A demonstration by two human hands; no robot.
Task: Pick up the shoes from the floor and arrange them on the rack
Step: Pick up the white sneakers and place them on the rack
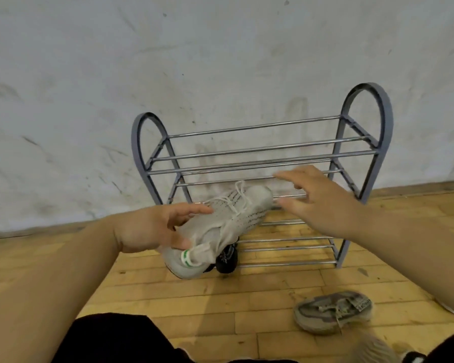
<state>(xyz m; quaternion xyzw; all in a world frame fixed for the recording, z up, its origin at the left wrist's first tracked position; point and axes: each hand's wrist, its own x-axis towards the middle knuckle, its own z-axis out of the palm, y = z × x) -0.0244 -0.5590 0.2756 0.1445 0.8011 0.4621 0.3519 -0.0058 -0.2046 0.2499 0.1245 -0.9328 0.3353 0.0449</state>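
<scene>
floor [220, 297], nearest: grey shoe [333, 311] lying unracked; beyond, left hand [152, 229] with grip clamped on the heel of a pale knit shoe [228, 218], right hand [323, 200] with fingers apart by its toe (contact unclear), over low front rails of the rack [389, 119]; most work judged left.

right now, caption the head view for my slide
Left hand holds a pale sneaker at the shoe rack, right hand open beside it.
</scene>
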